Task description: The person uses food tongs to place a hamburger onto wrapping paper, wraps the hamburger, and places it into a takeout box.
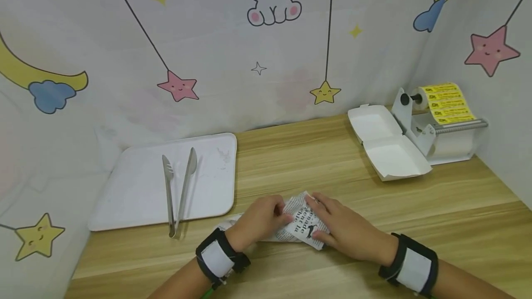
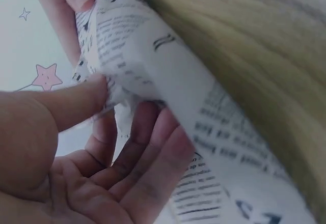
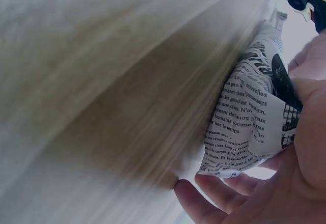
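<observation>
A sheet of newsprint-patterned wrapping paper (image 1: 301, 220), folded into a long packet, lies on the table between both hands. My left hand (image 1: 262, 220) pinches it; in the left wrist view the thumb presses on the paper (image 2: 204, 112) from one side, with the curled fingers tucked under a fold. At the packet's right end, my right hand (image 1: 347, 232) holds the folded flap between thumb and fingers. In the right wrist view, the paper's printed end (image 3: 244, 112) rests against those fingers. Whether anything is wrapped inside is hidden.
Metal tongs (image 1: 169, 195) lie across a white tray (image 1: 133, 183) at the left, their joined end past its front edge. An opened white takeout box (image 1: 395, 156) stands back right, beside a dispenser with a roll of yellow labels (image 1: 450, 105). A patterned curtain (image 1: 266, 96) borders the table.
</observation>
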The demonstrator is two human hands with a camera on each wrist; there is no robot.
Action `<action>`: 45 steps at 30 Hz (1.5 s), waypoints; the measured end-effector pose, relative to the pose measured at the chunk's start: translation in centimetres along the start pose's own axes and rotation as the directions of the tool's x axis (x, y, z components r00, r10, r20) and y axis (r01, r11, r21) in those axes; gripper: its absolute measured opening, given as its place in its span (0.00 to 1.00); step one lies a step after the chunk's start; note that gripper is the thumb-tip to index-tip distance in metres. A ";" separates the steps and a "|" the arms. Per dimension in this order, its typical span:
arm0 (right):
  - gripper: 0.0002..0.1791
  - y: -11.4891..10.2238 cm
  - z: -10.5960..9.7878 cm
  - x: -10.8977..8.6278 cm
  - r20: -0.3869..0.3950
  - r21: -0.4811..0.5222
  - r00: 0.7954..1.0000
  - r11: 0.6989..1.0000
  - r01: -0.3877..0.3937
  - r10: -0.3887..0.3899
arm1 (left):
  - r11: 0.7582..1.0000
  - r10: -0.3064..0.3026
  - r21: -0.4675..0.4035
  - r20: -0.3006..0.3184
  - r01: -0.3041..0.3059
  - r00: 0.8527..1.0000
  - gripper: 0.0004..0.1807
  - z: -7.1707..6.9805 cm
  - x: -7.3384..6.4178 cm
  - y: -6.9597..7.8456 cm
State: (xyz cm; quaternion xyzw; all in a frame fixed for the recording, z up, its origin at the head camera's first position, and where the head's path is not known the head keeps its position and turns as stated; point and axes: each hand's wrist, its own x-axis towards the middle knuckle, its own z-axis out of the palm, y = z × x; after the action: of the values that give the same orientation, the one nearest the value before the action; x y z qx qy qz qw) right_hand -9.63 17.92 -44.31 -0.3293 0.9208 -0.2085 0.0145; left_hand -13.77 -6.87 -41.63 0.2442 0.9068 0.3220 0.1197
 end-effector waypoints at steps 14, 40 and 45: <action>0.40 -0.4 0.0 0.0 -0.002 -0.081 1.000 0.997 0.009 -0.010 | 0.976 -0.070 0.190 -0.202 0.109 0.977 0.18 -2.9 -1.2 -3.3; 0.39 -0.3 -0.1 0.0 0.000 -0.103 1.000 0.994 0.027 -0.027 | 0.915 -0.203 -0.278 0.313 0.294 0.928 0.26 -6.9 -2.8 -4.7; 0.39 -0.3 0.0 0.0 -0.006 -0.118 0.999 0.992 0.039 -0.040 | 0.860 -0.194 -0.380 0.375 0.341 0.907 0.41 -8.2 -3.3 -4.8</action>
State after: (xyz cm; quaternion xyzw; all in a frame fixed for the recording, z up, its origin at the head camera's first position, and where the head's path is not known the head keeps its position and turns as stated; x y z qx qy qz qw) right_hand -9.51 17.72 -44.16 -0.3469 0.9249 -0.1553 -0.0132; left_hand -15.77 -16.15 -38.29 0.1304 0.8043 0.4524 0.3625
